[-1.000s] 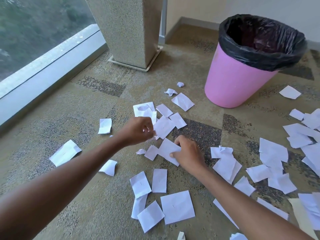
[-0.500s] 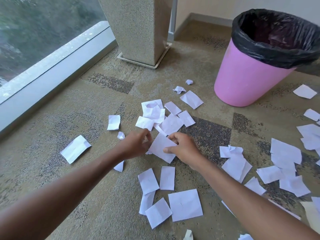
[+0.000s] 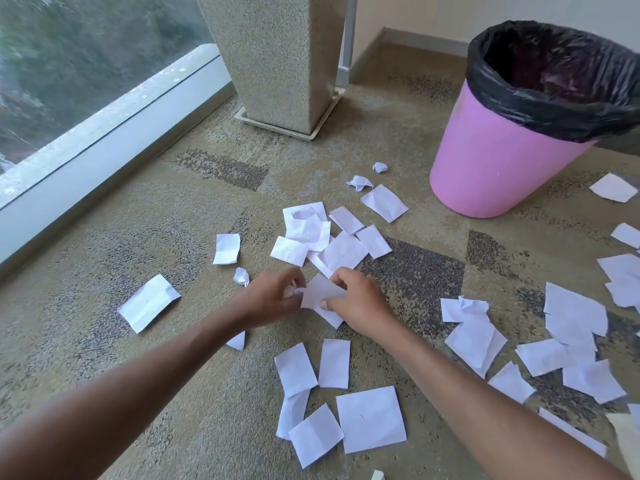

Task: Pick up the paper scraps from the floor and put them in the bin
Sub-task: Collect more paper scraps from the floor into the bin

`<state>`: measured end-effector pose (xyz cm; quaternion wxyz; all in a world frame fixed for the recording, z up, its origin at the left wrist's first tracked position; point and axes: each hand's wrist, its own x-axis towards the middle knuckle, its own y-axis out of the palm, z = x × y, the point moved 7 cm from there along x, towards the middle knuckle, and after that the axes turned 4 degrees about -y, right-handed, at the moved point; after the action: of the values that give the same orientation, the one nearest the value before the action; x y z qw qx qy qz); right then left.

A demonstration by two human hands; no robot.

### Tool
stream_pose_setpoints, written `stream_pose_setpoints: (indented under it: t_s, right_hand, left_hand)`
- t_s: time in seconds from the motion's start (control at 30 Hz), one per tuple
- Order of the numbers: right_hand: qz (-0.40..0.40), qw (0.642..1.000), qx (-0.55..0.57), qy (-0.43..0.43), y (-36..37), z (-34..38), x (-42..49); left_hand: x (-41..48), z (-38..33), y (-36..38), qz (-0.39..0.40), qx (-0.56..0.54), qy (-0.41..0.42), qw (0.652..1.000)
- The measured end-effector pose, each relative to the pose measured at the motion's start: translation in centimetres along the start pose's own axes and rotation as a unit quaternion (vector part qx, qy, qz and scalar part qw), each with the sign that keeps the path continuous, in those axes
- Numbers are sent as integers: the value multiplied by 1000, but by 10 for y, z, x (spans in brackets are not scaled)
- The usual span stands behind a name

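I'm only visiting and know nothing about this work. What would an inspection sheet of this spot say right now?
Surface: patterned carpet, strewn with white paper scraps, mostly flat.
Job's things: held scrap between both hands; a few crumpled balls; pink bin with black liner, upright, ahead on the right.
Clutter: nothing seen apart from the paper.
Grips: left hand and right hand both pinch the held scrap.
Cables: nothing seen.
Surroundings: speckled pillar, window with its ledge on the left.
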<state>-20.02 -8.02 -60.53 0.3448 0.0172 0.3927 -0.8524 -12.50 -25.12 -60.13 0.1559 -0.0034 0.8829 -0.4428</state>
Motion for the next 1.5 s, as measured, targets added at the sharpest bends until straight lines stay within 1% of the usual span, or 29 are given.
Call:
stream_pose_setpoints:
  t_s: [0.03, 0.07, 0.1, 0.17, 0.2, 0.27, 0.3, 0.33, 0.37, 0.43, 0.63, 0.8, 0.83, 0.9, 0.97, 1.0, 1.03, 1.07, 1.1, 1.17, 1.2, 1.3, 1.33, 1.37, 1.5]
  right_hand:
    - [-10, 999, 37, 9, -5, -3, 1]
    - [-18, 997, 72, 10, -11, -4, 1]
    - [-27, 994, 107, 11, -18, -4, 1]
    - [-45, 983, 179, 14, -36, -1, 2]
    - [-55, 974, 220, 16, -47, 3, 1]
    - [-71, 948, 309, 21, -71, 14, -1]
    - [-78, 933, 352, 22, -83, 21, -2]
    - [-87, 918, 385, 23, -97, 27, -3]
    - [-100, 906, 411, 26, -111, 32, -3]
    - [-125, 883, 451, 26, -139, 41, -3]
    - [-195, 838, 510, -8, -234, 62, -1]
    - [-253, 809, 528, -40, -322, 68, 2]
    - [-268, 799, 537, -45, -338, 67, 3]
    - [-295, 768, 566, -53, -365, 63, 2]
    - [-313, 733, 601, -55, -385, 54, 3]
    - [-316, 721, 614, -51, -391, 49, 3]
    - [-311, 718, 621, -49, -395, 45, 4]
    - [-305, 722, 619, -48, -398, 41, 4]
    - [-308, 727, 612, -45, -401, 37, 3]
    - [-316, 739, 594, -44, -406, 30, 3]
    - [-316, 741, 591, -46, -408, 27, 2]
    - [-317, 734, 599, -46, -408, 20, 2]
    - [-320, 731, 601, -44, -408, 18, 3]
    - [-330, 731, 596, -40, -407, 16, 1]
    - [-359, 756, 547, -33, -398, 15, -4]
  left_hand:
    - [2, 1, -2, 4, -67, -42, 997]
    - [3, 2, -3, 8, -152, -91, 984]
    - [6, 0, -4, 10, -240, -140, 961]
    - [12, -8, -5, 11, -388, -230, 892]
    - [15, -17, -6, 13, -454, -259, 852]
    - [24, -38, -12, 7, -567, -280, 775]
    - [29, -52, -18, 3, -610, -277, 742]
    - [36, -66, -25, -2, -642, -268, 718]
    - [43, -83, -32, -2, -665, -256, 702]
    - [55, -120, -49, 9, -694, -227, 683]
    - [95, -232, -111, 46, -733, -115, 669]
    - [133, -315, -142, 62, -766, -74, 635]
    - [138, -331, -144, 70, -772, -68, 629]
    - [145, -356, -144, 68, -771, -62, 630]
    - [146, -383, -140, 106, -772, -28, 626]
    - [142, -394, -138, 116, -761, -13, 638]
    - [139, -401, -135, 121, -756, -12, 643]
    - [136, -407, -129, 129, -754, -21, 643]
    - [135, -412, -126, 142, -759, -24, 635]
    - [139, -419, -121, 163, -750, -3, 641]
    - [142, -420, -119, 161, -741, 3, 652]
    - [147, -417, -119, 141, -748, 7, 649]
    - [148, -416, -121, 143, -753, 16, 642]
    - [148, -413, -122, 137, -748, 19, 649]
    - [157, -384, -122, 105, -739, 8, 666]
